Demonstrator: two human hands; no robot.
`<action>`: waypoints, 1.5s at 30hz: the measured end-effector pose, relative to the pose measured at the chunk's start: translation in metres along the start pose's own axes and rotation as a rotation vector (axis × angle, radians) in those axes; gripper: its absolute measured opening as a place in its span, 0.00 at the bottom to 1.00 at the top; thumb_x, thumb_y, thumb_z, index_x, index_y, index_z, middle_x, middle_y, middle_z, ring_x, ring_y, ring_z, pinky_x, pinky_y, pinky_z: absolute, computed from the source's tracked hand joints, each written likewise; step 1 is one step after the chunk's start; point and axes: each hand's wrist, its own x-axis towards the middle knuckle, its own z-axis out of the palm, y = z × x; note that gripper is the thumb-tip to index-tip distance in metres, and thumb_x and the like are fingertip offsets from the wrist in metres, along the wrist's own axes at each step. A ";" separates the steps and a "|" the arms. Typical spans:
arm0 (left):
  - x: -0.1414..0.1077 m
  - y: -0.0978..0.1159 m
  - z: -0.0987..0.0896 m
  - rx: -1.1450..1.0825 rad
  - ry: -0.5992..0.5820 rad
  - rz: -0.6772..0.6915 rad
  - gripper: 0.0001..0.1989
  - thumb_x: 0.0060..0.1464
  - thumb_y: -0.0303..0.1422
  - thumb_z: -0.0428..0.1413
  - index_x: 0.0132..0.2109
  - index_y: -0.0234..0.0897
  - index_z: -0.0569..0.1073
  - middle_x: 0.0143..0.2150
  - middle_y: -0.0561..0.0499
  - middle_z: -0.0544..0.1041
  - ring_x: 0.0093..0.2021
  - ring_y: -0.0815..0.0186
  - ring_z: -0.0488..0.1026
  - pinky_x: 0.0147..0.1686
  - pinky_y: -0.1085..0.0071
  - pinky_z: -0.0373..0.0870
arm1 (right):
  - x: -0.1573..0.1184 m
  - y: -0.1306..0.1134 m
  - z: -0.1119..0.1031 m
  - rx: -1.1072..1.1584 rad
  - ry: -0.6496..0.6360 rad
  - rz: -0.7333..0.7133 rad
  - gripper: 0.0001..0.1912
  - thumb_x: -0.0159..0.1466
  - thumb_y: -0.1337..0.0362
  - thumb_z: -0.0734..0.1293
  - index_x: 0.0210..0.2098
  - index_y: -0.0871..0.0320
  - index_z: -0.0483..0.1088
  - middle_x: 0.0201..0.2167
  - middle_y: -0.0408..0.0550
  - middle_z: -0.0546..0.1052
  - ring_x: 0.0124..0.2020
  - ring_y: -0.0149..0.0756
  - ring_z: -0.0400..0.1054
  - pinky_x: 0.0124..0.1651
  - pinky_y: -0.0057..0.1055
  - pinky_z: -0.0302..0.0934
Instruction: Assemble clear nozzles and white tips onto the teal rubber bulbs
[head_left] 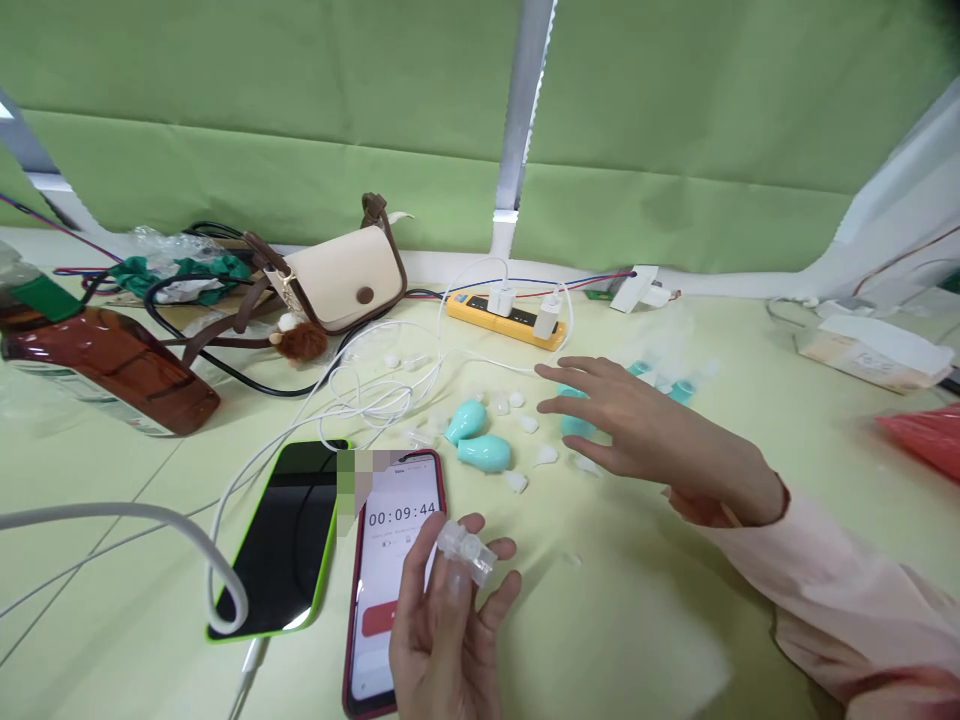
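My left hand [454, 630] grips a clear plastic connector [466, 553], a short tube with a side part, between thumb and fingers. It is raised over the right edge of a red-cased phone [375, 580] that displays a timer. Stretched out over the table, my right hand [622, 415] has its fingers apart and nothing in them. Under its fingers lies a turquoise piece [576, 410], partly hidden. Two turquoise bulbs [486, 453] lie left of that hand, with small white translucent pieces [546, 456] scattered around them.
A green-cased phone [281, 530] lies at left among white cables [375, 400]. Farther back are a cream handbag [349, 275], a yellow power strip [480, 318] and a brown-red bottle [112, 365] on its side. At right are a tissue pack [862, 350] and red plastic [926, 440].
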 end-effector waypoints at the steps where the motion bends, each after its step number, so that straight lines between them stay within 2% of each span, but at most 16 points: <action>1: -0.001 0.000 0.000 0.007 0.004 0.012 0.16 0.40 0.30 0.65 0.40 0.41 0.75 0.36 0.52 0.79 0.29 0.67 0.78 0.25 0.78 0.76 | 0.000 -0.001 0.000 -0.006 -0.006 -0.018 0.13 0.59 0.70 0.61 0.43 0.59 0.69 0.56 0.56 0.63 0.55 0.50 0.56 0.50 0.47 0.56; 3: -0.002 0.000 0.002 0.013 0.011 0.029 0.15 0.41 0.30 0.65 0.39 0.40 0.74 0.34 0.52 0.79 0.28 0.67 0.78 0.24 0.79 0.76 | 0.002 -0.001 0.004 -0.019 -0.033 -0.041 0.09 0.58 0.73 0.61 0.36 0.60 0.71 0.49 0.56 0.68 0.50 0.47 0.60 0.46 0.41 0.57; 6: -0.004 0.001 0.005 0.006 0.019 0.038 0.15 0.38 0.31 0.66 0.36 0.40 0.73 0.32 0.54 0.80 0.27 0.68 0.78 0.23 0.81 0.75 | 0.005 0.000 0.020 -0.014 -0.084 -0.057 0.09 0.54 0.77 0.60 0.25 0.60 0.68 0.33 0.51 0.72 0.36 0.38 0.64 0.33 0.31 0.54; 9: -0.005 0.002 0.007 -0.003 0.035 0.031 0.17 0.33 0.33 0.68 0.35 0.41 0.73 0.30 0.55 0.80 0.26 0.68 0.77 0.23 0.82 0.74 | 0.007 0.000 0.040 -0.014 -0.110 -0.070 0.12 0.49 0.82 0.58 0.19 0.60 0.62 0.21 0.46 0.66 0.27 0.34 0.59 0.28 0.29 0.47; 12: -0.005 0.002 0.008 0.010 0.040 0.033 0.17 0.34 0.33 0.68 0.34 0.41 0.73 0.30 0.56 0.80 0.26 0.69 0.78 0.23 0.83 0.74 | 0.007 -0.001 0.054 -0.021 -0.104 -0.069 0.12 0.48 0.81 0.58 0.17 0.59 0.57 0.16 0.44 0.60 0.25 0.34 0.56 0.30 0.30 0.45; 15: -0.006 0.000 0.006 0.048 0.012 0.043 0.14 0.39 0.32 0.66 0.35 0.40 0.73 0.31 0.55 0.79 0.26 0.69 0.78 0.23 0.82 0.74 | 0.008 -0.002 0.056 -0.026 -0.092 -0.077 0.13 0.48 0.82 0.56 0.17 0.59 0.56 0.16 0.43 0.59 0.24 0.34 0.55 0.31 0.31 0.45; 18: -0.007 -0.001 0.006 0.039 -0.002 0.059 0.16 0.39 0.32 0.66 0.38 0.40 0.73 0.30 0.54 0.79 0.24 0.69 0.77 0.22 0.82 0.74 | 0.009 -0.002 0.049 -0.027 -0.071 -0.095 0.15 0.49 0.85 0.54 0.18 0.59 0.57 0.17 0.44 0.61 0.25 0.34 0.56 0.32 0.32 0.47; 21: -0.009 -0.001 0.010 -0.005 0.000 0.133 0.15 0.36 0.32 0.67 0.35 0.40 0.74 0.29 0.54 0.79 0.24 0.68 0.77 0.22 0.83 0.73 | 0.007 -0.004 0.029 -0.033 -0.046 -0.100 0.17 0.52 0.85 0.53 0.17 0.59 0.58 0.17 0.45 0.63 0.26 0.35 0.58 0.33 0.33 0.49; 24: -0.012 0.001 0.017 0.013 0.021 0.238 0.13 0.34 0.32 0.68 0.31 0.40 0.76 0.30 0.54 0.80 0.25 0.65 0.78 0.23 0.80 0.74 | -0.001 -0.015 -0.003 0.038 0.036 -0.114 0.15 0.59 0.78 0.56 0.20 0.58 0.63 0.21 0.47 0.68 0.27 0.35 0.61 0.34 0.35 0.54; 26: -0.015 0.002 0.021 0.031 0.020 0.269 0.13 0.34 0.32 0.68 0.31 0.41 0.77 0.30 0.54 0.79 0.25 0.64 0.78 0.24 0.78 0.75 | -0.010 -0.028 -0.023 0.364 0.252 -0.209 0.08 0.60 0.73 0.60 0.27 0.58 0.67 0.25 0.47 0.72 0.29 0.32 0.64 0.34 0.32 0.59; 29: -0.022 0.001 0.026 0.040 -0.011 0.304 0.12 0.34 0.32 0.68 0.31 0.41 0.78 0.29 0.54 0.79 0.24 0.65 0.77 0.26 0.76 0.75 | -0.018 -0.050 -0.038 0.730 0.336 -0.271 0.05 0.57 0.73 0.65 0.32 0.58 0.68 0.28 0.46 0.74 0.28 0.27 0.68 0.30 0.24 0.63; 34: -0.029 -0.003 0.029 0.045 0.026 0.309 0.18 0.30 0.28 0.69 0.34 0.42 0.78 0.29 0.54 0.80 0.25 0.67 0.77 0.24 0.80 0.74 | -0.013 -0.066 -0.032 1.024 0.458 -0.174 0.06 0.51 0.75 0.70 0.28 0.61 0.70 0.24 0.46 0.75 0.22 0.25 0.68 0.24 0.19 0.63; 38: -0.027 -0.002 0.027 0.090 0.084 0.271 0.21 0.26 0.31 0.70 0.35 0.42 0.78 0.29 0.54 0.80 0.26 0.65 0.77 0.22 0.80 0.73 | -0.008 -0.067 -0.029 1.149 0.434 -0.165 0.04 0.51 0.76 0.70 0.27 0.65 0.72 0.24 0.50 0.75 0.22 0.24 0.67 0.24 0.18 0.63; 43: -0.025 0.001 0.024 0.185 0.072 0.273 0.17 0.30 0.35 0.69 0.34 0.46 0.78 0.28 0.55 0.81 0.26 0.67 0.77 0.25 0.80 0.74 | -0.007 -0.068 -0.027 1.281 0.419 -0.148 0.04 0.51 0.75 0.71 0.27 0.66 0.74 0.25 0.49 0.74 0.23 0.23 0.67 0.26 0.17 0.63; 45: -0.024 0.001 0.023 0.187 0.067 0.252 0.16 0.31 0.36 0.69 0.33 0.45 0.78 0.28 0.54 0.80 0.26 0.66 0.77 0.25 0.77 0.75 | -0.006 -0.068 -0.025 1.313 0.409 -0.129 0.04 0.50 0.75 0.72 0.27 0.66 0.74 0.24 0.47 0.73 0.22 0.22 0.65 0.24 0.16 0.62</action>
